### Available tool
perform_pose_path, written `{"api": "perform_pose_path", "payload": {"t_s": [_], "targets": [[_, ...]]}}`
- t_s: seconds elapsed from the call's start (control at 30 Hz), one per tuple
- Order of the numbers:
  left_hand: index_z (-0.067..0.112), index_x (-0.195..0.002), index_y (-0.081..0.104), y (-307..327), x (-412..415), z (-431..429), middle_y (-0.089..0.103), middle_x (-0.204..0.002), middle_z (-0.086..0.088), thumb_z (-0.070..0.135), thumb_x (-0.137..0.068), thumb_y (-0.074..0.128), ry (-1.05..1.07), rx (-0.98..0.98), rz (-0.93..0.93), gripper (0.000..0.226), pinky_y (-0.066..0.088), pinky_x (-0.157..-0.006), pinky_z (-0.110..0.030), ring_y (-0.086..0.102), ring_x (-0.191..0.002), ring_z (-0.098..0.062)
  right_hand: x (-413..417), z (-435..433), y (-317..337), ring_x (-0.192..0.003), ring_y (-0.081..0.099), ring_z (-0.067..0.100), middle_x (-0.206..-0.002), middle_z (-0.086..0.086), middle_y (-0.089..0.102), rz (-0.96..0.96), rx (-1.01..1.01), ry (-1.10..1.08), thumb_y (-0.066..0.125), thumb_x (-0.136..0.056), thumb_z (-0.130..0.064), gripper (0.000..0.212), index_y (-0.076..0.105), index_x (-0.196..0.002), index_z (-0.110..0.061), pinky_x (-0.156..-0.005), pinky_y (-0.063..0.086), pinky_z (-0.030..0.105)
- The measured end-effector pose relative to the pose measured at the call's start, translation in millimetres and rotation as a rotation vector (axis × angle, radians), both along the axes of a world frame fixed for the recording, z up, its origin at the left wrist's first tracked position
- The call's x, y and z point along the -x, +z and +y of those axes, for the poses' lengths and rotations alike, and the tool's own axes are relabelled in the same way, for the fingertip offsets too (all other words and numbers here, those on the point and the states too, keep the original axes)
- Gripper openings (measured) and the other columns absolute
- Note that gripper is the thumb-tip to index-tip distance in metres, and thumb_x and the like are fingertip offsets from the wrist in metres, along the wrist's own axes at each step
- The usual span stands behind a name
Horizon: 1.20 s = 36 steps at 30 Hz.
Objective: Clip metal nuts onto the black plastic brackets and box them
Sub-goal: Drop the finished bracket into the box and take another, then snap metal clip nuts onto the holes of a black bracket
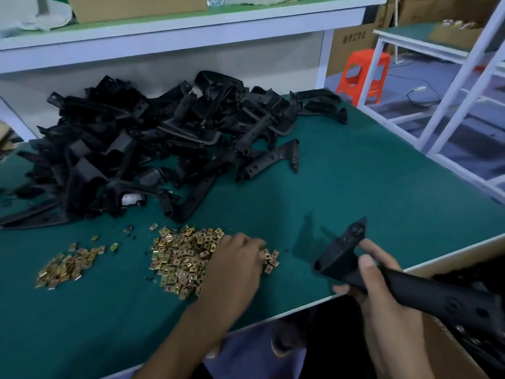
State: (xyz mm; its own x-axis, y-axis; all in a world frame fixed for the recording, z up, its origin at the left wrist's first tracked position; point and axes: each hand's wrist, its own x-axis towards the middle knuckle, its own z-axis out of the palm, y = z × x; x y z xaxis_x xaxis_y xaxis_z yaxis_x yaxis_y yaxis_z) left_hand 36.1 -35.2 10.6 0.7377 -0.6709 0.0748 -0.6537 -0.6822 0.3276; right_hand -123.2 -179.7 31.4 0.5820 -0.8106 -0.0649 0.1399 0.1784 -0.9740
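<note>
Near front edge of bench [355,173]: left hand [235,265] picking at nut pile [183,258] — pinch unclear; right hand [382,296] grips bracket [340,254]; next, clip nut on

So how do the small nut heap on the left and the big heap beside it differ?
The small heap is thin and scattered; the big heap holds many more nuts. The left hand lies over the big heap's right side; nothing touches the small heap. The big heap lies nearer the bracket that the right hand grips. Both are gold-coloured square nuts on the green table.
</note>
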Motion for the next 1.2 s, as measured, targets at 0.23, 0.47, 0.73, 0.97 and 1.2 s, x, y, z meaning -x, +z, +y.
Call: {"api": "perform_pose_path", "payload": {"t_s": [0.23,0.47,0.73,0.97,1.2], "targets": [[0.027,-0.108,0.067,-19.2,-33.1,-0.8,0.057,-0.105,0.007,0.035,-0.1,0.055,0.044,0.035,0.006,0.017,0.033,-0.088,-0.028,0.045,-0.103,-0.017,5.1,-2.2,-18.4,-0.072,0.065,0.031,-0.095,0.025,0.074,-0.014,-0.183,0.067,0.08,-0.067,-0.03,0.039,0.077,-0.105,-0.021,-0.07,0.057,0.037],[0.035,-0.093,0.056,6.5,-24.0,3.7,0.064,-0.085,0.015,0.03,-0.099,0.058,0.193,0.323,0.358,0.008,0.041,-0.061,-0.01,0.059,-0.079,0.005,-0.2,3.9,-18.2,-0.064,0.066,0.019,-0.089,0.02,0.073,-0.092,-0.272,0.167,0.068,-0.08,-0.016,0.023,0.076,-0.1,-0.011,-0.05,0.054,0.024],[0.02,-0.096,0.076,35.5,33.3,17.5,0.076,-0.089,0.001,0.015,-0.093,0.067,0.166,0.874,0.862,0.011,0.049,-0.065,-0.012,0.067,-0.076,-0.003,-14.5,19.2,-14.0,-0.081,0.075,0.02,-0.097,0.012,0.075,-0.132,-0.304,0.248,0.075,-0.071,-0.016,0.035,0.067,-0.105,-0.011,-0.054,0.057,0.023],[0.017,-0.09,0.078,47.5,56.3,21.4,0.074,-0.091,-0.007,0.024,-0.077,0.08,0.22,1.084,1.157,0.015,0.051,-0.07,-0.026,0.066,-0.082,-0.014,-19.6,27.1,-3.5,-0.085,0.075,0.024,-0.1,0.015,0.076,-0.131,-0.233,0.306,0.08,-0.067,-0.026,0.05,0.065,-0.113,-0.01,-0.056,0.057,0.025],[0.013,-0.079,0.078,48.4,62.5,21.9,0.07,-0.08,-0.007,0.021,-0.07,0.072,0.297,1.158,1.183,0.013,0.05,-0.058,-0.021,0.062,-0.069,-0.012,-19.1,32.5,-0.3,-0.06,0.066,0.013,-0.083,0.009,0.071,-0.134,-0.22,0.322,0.081,-0.065,-0.026,0.031,0.076,-0.095,-0.025,-0.052,0.055,0.026]]}}
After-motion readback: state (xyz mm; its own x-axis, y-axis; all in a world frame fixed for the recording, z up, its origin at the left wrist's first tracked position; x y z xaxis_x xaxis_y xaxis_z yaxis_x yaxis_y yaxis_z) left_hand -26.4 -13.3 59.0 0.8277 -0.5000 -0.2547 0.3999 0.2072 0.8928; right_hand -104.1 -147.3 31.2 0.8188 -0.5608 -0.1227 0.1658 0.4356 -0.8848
